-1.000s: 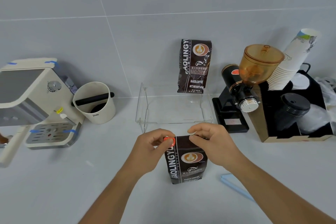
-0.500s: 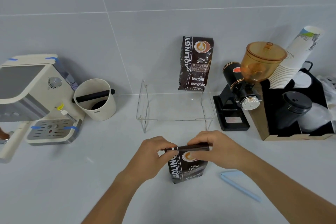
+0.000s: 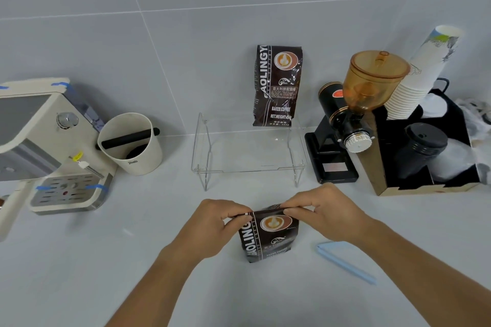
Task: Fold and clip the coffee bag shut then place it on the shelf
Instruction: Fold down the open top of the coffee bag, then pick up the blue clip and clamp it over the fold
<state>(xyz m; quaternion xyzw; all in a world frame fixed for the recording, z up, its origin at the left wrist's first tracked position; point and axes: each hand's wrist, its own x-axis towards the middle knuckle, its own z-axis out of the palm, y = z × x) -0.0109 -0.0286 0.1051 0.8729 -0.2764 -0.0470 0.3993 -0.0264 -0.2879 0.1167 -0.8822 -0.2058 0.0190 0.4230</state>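
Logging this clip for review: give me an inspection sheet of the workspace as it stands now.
Surface: grey counter, bare in front.
Job's things: coffee bag upright, top folded; blue clip lying unused to its right; clear shelf behind, carrying a second bag.
Clutter: espresso machine, knock box, grinder, paper cups.
Grippers: left hand and right hand pinch the fold.
Cables: nothing seen.
Surroundings: grey tiled wall.

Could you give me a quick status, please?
Both hands, left hand and right hand, pinching dark brown coffee bag top. Pale blue plastic clip unused. Clear acrylic shelf unobstructed.
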